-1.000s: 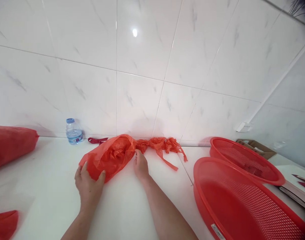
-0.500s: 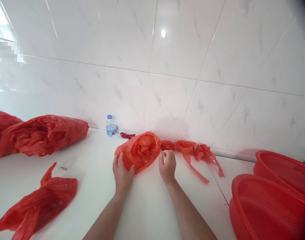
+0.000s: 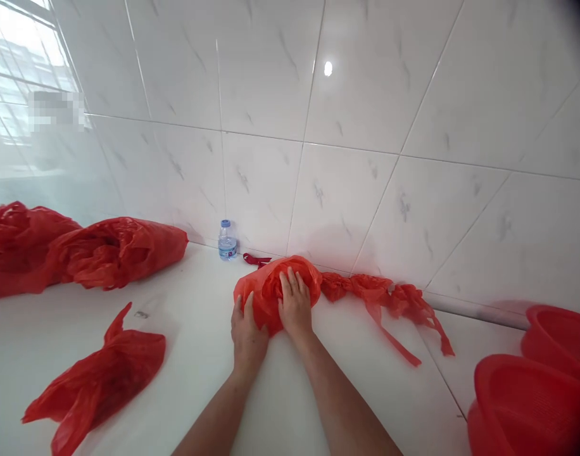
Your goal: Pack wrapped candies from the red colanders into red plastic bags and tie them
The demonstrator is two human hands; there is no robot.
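A red plastic bag (image 3: pixel 252 285) sits on the white surface before me, its crumpled mouth turned toward me. My left hand (image 3: pixel 249 332) grips the bag's left side, fingers and thumb spread around its lower edge. Stretched over the mouth is my right hand (image 3: pixel 296 301), its fingers resting on the gathered plastic with the fingertips pointing away from me. What lies inside the bag is hidden.
Several crumpled red bags (image 3: pixel 366 288) lie along the tiled wall at right. A small water bottle (image 3: pixel 228 242) and a dark red ribbon (image 3: pixel 256 259) stand behind. Left are stuffed red bags (image 3: pixel 128 250) and a loose bag (image 3: pixel 109 373). Red baskets (image 3: pixel 494 399) occupy the right.
My right hand has moved left from beside the bag onto its mouth, its curled fingers now stretched out. My left hand stays on the bag's side. The view has shifted left.
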